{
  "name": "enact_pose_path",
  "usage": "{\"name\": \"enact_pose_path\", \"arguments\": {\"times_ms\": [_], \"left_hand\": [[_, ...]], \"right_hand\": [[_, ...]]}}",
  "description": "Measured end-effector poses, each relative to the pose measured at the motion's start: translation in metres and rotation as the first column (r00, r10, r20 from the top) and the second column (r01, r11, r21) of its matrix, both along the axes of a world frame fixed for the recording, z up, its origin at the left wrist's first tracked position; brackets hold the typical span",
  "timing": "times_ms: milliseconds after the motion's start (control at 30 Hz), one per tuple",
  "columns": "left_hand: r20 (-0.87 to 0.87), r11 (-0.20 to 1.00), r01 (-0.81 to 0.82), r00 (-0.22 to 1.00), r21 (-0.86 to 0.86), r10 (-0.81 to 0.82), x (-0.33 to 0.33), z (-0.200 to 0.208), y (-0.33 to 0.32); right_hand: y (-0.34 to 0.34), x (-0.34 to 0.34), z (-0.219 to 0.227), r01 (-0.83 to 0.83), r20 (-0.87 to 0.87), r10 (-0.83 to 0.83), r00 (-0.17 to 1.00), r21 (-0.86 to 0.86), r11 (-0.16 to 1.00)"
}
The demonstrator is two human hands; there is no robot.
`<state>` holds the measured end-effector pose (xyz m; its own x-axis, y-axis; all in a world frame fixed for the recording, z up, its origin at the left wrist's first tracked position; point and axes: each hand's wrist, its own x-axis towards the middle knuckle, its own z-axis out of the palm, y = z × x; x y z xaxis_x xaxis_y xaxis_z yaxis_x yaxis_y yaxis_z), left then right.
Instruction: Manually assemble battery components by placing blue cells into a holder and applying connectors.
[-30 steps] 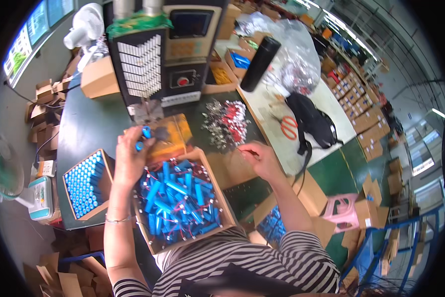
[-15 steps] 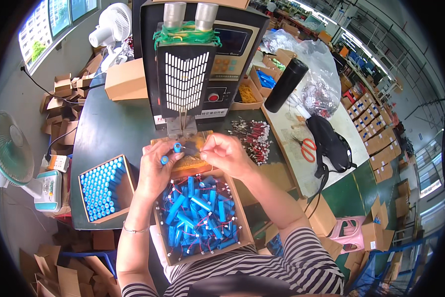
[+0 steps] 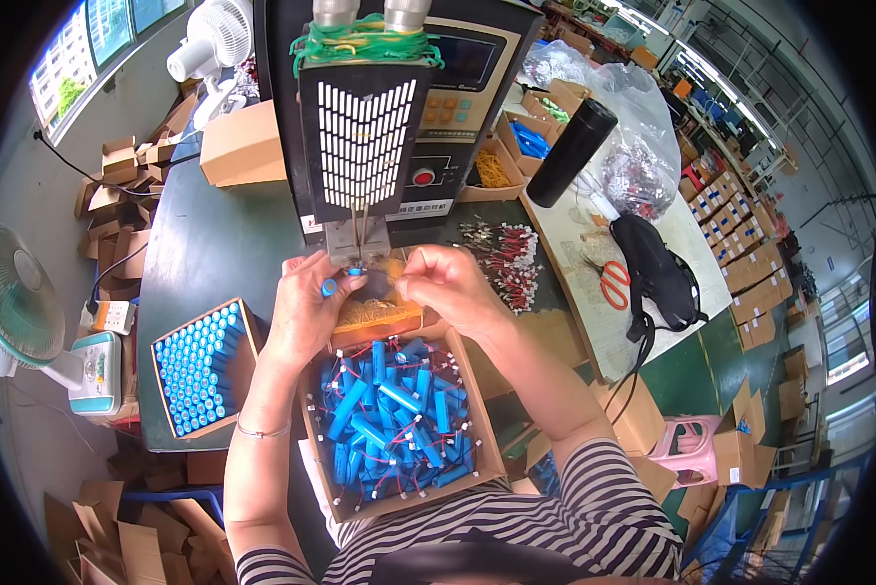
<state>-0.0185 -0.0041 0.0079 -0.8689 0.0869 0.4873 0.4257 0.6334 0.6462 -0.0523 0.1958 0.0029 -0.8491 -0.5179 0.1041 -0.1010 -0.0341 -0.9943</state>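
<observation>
My left hand (image 3: 299, 304) is closed around two blue cylindrical battery cells. One cell (image 3: 356, 275) stands with its end right under the thin electrode pins (image 3: 360, 229) of a spot welder (image 3: 368, 141); the other cell (image 3: 329, 288) sticks out between my fingers. Opposite it, my right hand (image 3: 453, 285) pinches a thin wire lead, mostly hidden by the fingertips, beside the upper cell. Both hands are above an amber-coloured block (image 3: 384, 320) at the welder's foot. Just below them is a cardboard box (image 3: 492, 444) full of blue cells with red wires and white plugs.
A box (image 3: 255, 356) of upright blue cells stands at left. Wire leads with white plugs (image 3: 516, 258) lie in a pile right of the welder. On the pale board are orange-handled scissors (image 3: 614, 285), a black bottle (image 3: 573, 153) and a black bag (image 3: 656, 268). Two fans stand at left.
Both hands have moved slightly away from me, toward the welder. The upper cell has come from just below the electrode pins to directly under them.
</observation>
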Motion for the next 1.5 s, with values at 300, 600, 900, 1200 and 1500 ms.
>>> {"name": "enact_pose_path", "arguments": {"times_ms": [300, 600, 900, 1200, 1500], "left_hand": [[0.010, 1.000, 0.025, 1.000, -0.001, -0.025, 0.003, 0.006, 0.004], [-0.011, 0.999, 0.040, 0.999, -0.019, -0.040, 0.001, 0.004, 0.005], [-0.011, 0.999, 0.034, 0.999, -0.042, -0.034, -0.002, 0.004, 0.003], [-0.043, 0.983, -0.132, 0.991, -0.130, 0.127, 0.028, 0.008, 0.004], [0.224, 0.747, -0.074, 0.969, 0.660, -0.103, 0.072, 0.010, -0.006]], "right_hand": [[-0.002, 0.002, -0.002, 0.141, -0.015, -0.142, 0.990, -0.046, 0.989], [0.000, 0.001, -0.006, 0.107, -0.032, -0.109, 0.993, -0.052, 0.993], [0.000, -0.002, -0.004, 0.099, -0.064, -0.100, 0.993, -0.025, 0.995], [0.005, 0.004, -0.006, 0.094, -0.229, -0.088, 0.970, 0.017, 0.995], [0.006, 0.045, 0.043, -0.018, -0.420, 0.154, 0.894, 0.311, 0.950]]}}
